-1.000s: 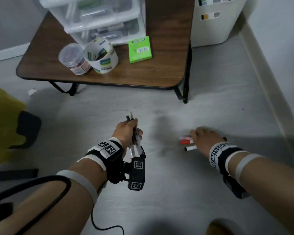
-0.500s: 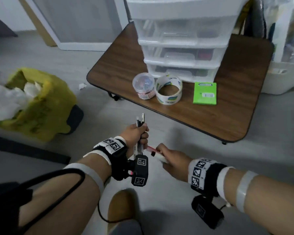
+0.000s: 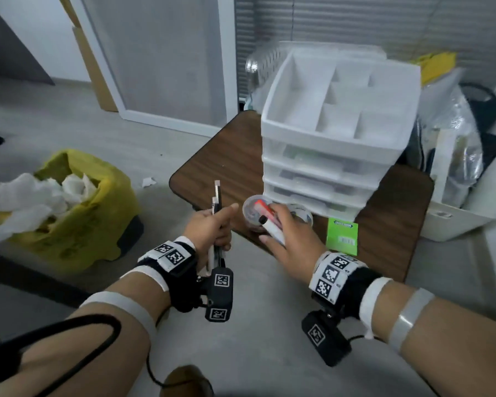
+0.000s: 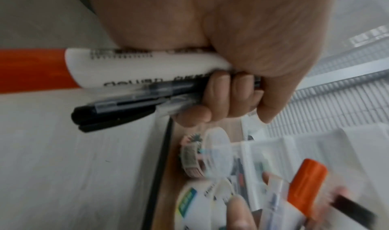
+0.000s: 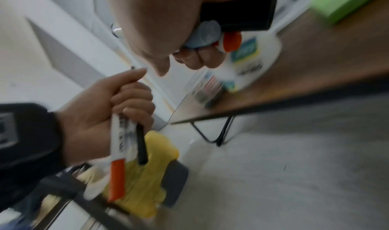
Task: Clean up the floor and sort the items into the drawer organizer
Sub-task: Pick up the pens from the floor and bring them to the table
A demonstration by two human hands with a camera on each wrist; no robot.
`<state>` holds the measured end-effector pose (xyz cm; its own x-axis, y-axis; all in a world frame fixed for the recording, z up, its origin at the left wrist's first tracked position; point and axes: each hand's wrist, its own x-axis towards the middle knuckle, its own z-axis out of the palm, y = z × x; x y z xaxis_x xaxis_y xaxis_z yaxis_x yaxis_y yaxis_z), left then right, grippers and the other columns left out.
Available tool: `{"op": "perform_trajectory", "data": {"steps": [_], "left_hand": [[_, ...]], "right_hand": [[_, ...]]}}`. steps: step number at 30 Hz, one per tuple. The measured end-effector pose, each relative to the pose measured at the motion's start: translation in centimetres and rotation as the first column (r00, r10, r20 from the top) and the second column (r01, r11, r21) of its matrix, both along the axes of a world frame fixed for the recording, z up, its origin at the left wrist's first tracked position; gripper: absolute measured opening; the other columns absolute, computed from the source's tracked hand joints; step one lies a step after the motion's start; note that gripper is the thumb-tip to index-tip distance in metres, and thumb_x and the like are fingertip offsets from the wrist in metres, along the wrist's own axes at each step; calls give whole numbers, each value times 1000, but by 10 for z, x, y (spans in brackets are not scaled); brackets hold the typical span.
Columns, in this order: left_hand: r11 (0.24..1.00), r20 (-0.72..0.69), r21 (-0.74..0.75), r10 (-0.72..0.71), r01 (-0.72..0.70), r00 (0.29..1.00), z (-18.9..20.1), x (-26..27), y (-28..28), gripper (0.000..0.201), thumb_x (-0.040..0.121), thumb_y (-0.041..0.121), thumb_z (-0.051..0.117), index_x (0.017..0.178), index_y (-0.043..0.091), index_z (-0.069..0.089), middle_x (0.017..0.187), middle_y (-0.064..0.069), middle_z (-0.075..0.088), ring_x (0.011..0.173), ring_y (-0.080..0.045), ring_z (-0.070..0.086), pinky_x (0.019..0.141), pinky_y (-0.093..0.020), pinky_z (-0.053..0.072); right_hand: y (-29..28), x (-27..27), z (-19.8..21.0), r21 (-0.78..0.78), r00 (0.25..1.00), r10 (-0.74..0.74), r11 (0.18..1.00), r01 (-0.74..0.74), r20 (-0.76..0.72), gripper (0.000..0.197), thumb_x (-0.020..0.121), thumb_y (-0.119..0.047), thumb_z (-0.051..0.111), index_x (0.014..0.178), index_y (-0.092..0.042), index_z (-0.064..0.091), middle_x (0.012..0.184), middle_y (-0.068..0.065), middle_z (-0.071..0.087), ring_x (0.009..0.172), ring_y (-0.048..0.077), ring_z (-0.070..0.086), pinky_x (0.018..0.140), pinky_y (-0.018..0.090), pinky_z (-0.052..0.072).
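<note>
Gripping one red-capped marker plus black pens, left hand; right hand fingers clamped on two markers.

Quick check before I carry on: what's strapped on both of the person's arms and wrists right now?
Both forearms are bare, no sleeves. Each wrist wears a black cuff with white panels of black square fiducial markers, edged by a white strap. A small black camera block, also marker-tagged, hangs under each wrist. Pale bands circle each forearm, and a black cable runs along the left one.
</note>
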<state>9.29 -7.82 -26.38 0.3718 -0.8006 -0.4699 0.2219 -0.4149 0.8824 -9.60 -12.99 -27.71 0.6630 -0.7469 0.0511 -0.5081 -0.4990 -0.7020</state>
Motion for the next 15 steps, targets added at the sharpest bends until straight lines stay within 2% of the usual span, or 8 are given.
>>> {"op": "perform_trajectory", "data": {"steps": [2,4,6,7,10,11,13,15], "left_hand": [[1000,96,11,-23,22,995,9,-12,-16,42,90,29,68,61,19,40,45,2,29,39,-16,25,45,-25,28],[998,271,39,-48,39,961,7,-19,-28,25,87,31,72,76,16,54,52,0,42,40,-16,35,42,-25,31],[995,426,75,-91,65,900,1,-24,-40,26,84,37,74,95,19,58,64,-1,53,45,-17,45,39,-23,37],[994,457,80,-106,78,883,-3,-26,-46,29,83,38,74,99,20,58,70,0,56,50,-18,50,42,-23,41],[997,477,5,-70,76,876,-12,-26,-66,33,83,34,74,109,19,62,86,3,65,81,-19,63,73,-28,49],[998,468,-27,-43,63,882,-12,-26,-73,34,84,32,73,112,19,63,88,3,66,84,-18,64,77,-28,48],[995,435,-96,13,33,900,-5,-25,-83,27,87,25,70,113,21,64,82,4,65,75,-15,62,73,-27,48],[987,289,-162,27,21,957,8,-22,-94,25,89,19,66,109,35,66,76,1,66,59,-12,58,58,-25,49]], "right_hand": [[-19,-21,6,-21,992,-117,993,116,-53,52,89,-34,65,132,-26,37,105,8,68,94,36,65,75,38,51],[-31,-38,2,-22,974,-160,987,159,-160,51,89,-35,65,131,-26,37,97,9,69,86,35,67,69,36,51],[-37,-52,-3,-2,962,-162,986,165,-220,47,90,-34,62,131,-27,38,96,9,70,86,35,68,71,38,53],[-40,-56,-6,1,958,-172,984,177,-230,44,91,-34,60,129,-27,40,96,9,71,85,35,68,71,39,54],[-49,-64,-10,-26,949,-226,974,226,-218,34,89,-36,57,119,-31,41,94,4,70,77,31,67,67,41,56],[-53,-66,-9,-30,943,-269,963,269,-197,33,88,-33,58,117,-30,43,92,3,69,74,29,66,66,40,55],[-53,-72,-6,-20,918,-383,924,383,-105,35,86,-22,61,118,-27,49,95,3,69,74,28,65,67,38,55],[-50,-83,4,15,857,-514,857,515,-33,34,86,-16,61,117,-25,52,104,-1,70,70,24,64,65,37,55]]}}
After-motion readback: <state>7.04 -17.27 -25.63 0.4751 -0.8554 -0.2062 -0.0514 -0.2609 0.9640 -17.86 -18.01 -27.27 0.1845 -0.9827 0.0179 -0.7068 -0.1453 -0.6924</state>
